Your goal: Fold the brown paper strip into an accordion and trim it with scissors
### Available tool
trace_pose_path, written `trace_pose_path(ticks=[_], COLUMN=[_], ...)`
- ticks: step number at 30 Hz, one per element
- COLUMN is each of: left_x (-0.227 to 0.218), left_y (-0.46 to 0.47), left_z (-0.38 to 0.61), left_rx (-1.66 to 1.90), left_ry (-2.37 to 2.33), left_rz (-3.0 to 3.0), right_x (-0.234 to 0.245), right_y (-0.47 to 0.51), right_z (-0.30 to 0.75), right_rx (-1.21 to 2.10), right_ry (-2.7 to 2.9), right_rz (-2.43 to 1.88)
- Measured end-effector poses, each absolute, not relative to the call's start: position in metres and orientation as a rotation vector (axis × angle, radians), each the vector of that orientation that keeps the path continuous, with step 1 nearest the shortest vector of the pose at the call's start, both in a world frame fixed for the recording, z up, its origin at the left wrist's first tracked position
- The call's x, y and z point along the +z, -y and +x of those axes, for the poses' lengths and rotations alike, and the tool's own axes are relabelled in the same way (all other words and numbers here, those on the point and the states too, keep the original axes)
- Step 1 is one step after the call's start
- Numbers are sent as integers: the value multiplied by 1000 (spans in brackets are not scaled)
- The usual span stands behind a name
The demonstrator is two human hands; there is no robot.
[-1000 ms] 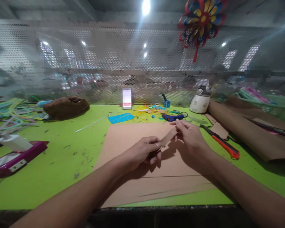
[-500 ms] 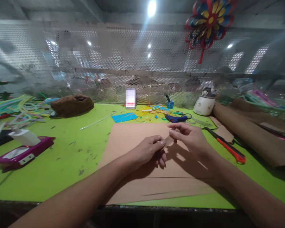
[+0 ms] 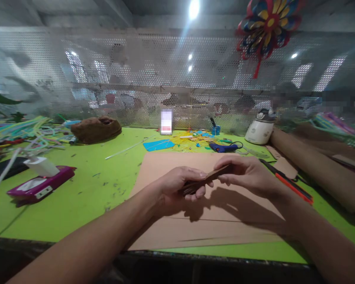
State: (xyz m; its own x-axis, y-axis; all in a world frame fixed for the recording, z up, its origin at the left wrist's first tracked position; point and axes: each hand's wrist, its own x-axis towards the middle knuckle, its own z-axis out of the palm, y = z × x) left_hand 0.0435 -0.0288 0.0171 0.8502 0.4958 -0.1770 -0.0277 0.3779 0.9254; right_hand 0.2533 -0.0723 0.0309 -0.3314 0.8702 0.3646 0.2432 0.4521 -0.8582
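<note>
Over a light brown cardboard sheet (image 3: pixel 162 232), both hands hold a narrow dark brown strip (image 3: pixel 215 173) of what looks like cardboard. My left hand (image 3: pixel 177 183) has its thumb on top and its fingers curled beneath the strip's near end; several layered edges seem to show there. At the other end, my right hand (image 3: pixel 247 175) pinches the strip between thumb and fingers, tilted up to the right. The hands' shadows fall on the sheet, which has a crease or cut line across its near part.
Right of the sheet lies a red-and-black utility knife (image 3: pixel 294 187). Beyond it are a blue glue gun (image 3: pixel 225 147), a blue sheet (image 3: pixel 159 145), yellow scraps (image 3: pixel 185 142) and a white bottle (image 3: pixel 258 130). At left sit a purple power strip (image 3: pixel 43 187) and a brown lumpy object (image 3: pixel 96 130).
The strip has turned and shows much more between the hands. My left fingers now wrap under its near end, and the view has shifted slightly to the left.
</note>
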Motion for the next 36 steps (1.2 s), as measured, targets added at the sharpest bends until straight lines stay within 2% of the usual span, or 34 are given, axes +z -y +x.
trace_pose_path(ticks=[7, 17, 23, 29, 36], left_x=[25, 26, 26, 27, 26], left_y=[22, 26, 34, 38, 36], left_z=[39, 44, 48, 58, 56], left_rx=[295, 803, 872, 983, 1060], left_ry=[-439, -278, -153, -442, -529], left_rz=[1056, 1074, 1153, 1261, 1163], right_x=[28, 17, 15, 12, 21], right_y=[71, 61, 62, 70, 81], right_z=[251, 245, 237, 221, 212], right_rx=[901, 925, 936, 1008, 1067], right_ry=[1710, 1296, 1193, 1244, 1256], right_rz=[-950, -866, -845, -921, -1043])
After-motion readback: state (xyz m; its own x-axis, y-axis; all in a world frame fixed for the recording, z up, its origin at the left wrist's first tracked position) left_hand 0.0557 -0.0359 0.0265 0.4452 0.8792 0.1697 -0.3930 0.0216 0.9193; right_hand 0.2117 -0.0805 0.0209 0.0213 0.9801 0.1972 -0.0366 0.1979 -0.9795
